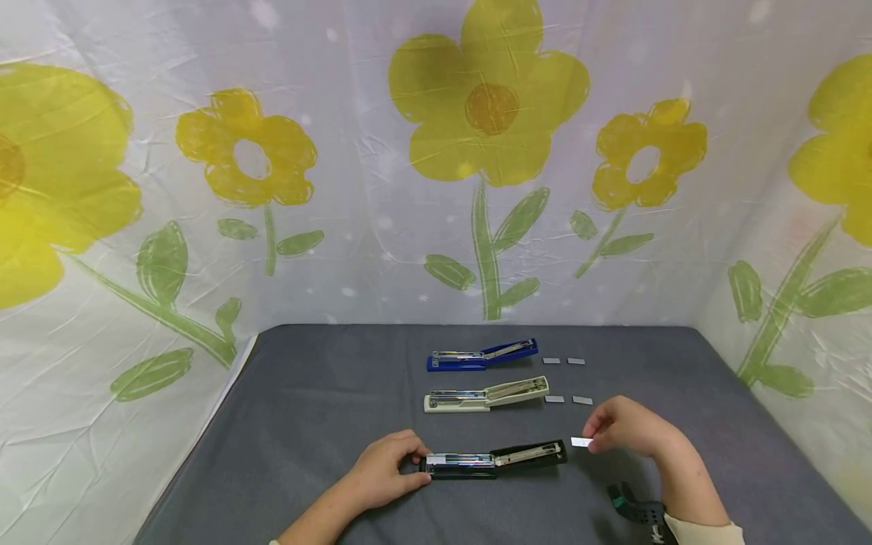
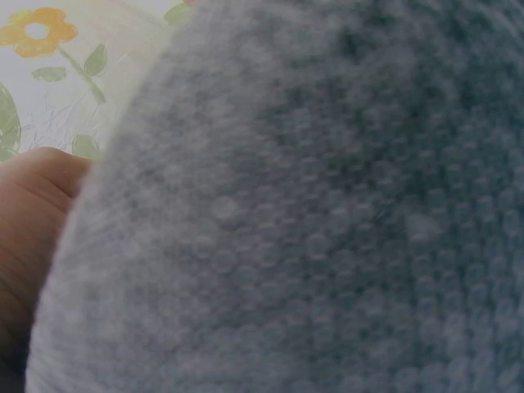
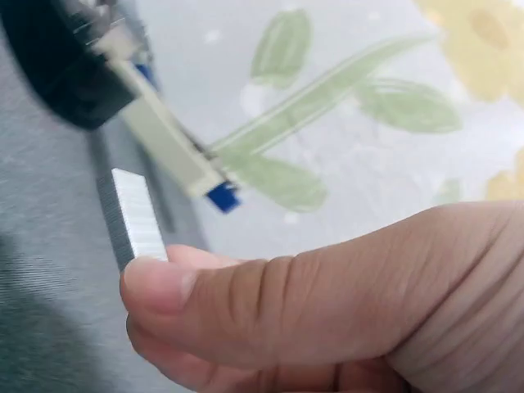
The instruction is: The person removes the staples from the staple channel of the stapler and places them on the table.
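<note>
In the head view a black stapler (image 1: pixel 463 466) lies opened out on the table, its top arm folded back to the right. My left hand (image 1: pixel 388 471) grips its left end between thumb and fingers. Just right of the stapler, my right hand (image 1: pixel 630 428) pinches a silver strip of staples (image 1: pixel 580 442) by one end. The right wrist view shows the staple strip (image 3: pixel 137 214) sticking out past the thumb (image 3: pixel 164 286), with the black stapler (image 3: pixel 61 65) beyond it. A blurred grey surface fills most of the left wrist view and hides that hand's fingers.
Behind the black stapler lie a cream stapler (image 1: pixel 456 401) and a blue stapler (image 1: pixel 456 362), both opened out. Beside each are two staple strips, such as one near the cream stapler (image 1: pixel 582 400). A flowered curtain (image 1: pixel 368 250) rises behind the grey table (image 1: pixel 327 378).
</note>
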Motion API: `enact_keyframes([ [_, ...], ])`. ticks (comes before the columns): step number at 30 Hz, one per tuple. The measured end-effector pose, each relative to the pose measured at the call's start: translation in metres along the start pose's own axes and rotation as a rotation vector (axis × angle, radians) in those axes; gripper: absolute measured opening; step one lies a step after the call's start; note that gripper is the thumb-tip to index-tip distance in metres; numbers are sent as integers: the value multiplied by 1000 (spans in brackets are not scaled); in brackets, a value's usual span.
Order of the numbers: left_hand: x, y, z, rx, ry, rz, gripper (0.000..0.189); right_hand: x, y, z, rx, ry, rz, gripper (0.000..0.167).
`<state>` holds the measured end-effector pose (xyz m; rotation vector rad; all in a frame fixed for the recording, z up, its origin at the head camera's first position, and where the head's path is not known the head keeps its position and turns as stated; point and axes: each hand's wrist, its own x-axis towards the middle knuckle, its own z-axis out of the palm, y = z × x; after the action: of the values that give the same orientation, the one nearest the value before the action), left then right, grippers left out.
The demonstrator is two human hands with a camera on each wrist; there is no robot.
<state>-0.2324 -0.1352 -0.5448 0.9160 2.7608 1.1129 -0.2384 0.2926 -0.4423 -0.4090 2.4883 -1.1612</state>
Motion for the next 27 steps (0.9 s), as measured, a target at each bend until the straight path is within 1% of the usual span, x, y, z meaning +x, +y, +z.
enact_keyframes([
  [6, 0, -1, 0, -7, -1, 4, 19, 12, 6, 13, -25, -41, 38, 12],
  [10, 0, -1, 1, 3, 3, 7, 20, 17, 10, 22, -56, -49, 56, 13],
  [14, 0, -2, 1, 8, 1, 10, 19, 21, 9, 28, -108, -25, 77, 15],
  [17, 0, -1, 1, 2, -2, 11, 19, 22, 7, 32, -141, -3, 109, 17],
  [21, 0, 0, 0, -5, -1, 15, 19, 23, 4, 35, -158, 24, 156, 20],
  [25, -1, 0, 0, 5, 7, 24, 20, 22, 0, 35, -173, 44, 187, 23],
  [27, -1, 0, 1, 11, 13, 32, 20, 21, -2, 32, -184, 53, 184, 22],
])
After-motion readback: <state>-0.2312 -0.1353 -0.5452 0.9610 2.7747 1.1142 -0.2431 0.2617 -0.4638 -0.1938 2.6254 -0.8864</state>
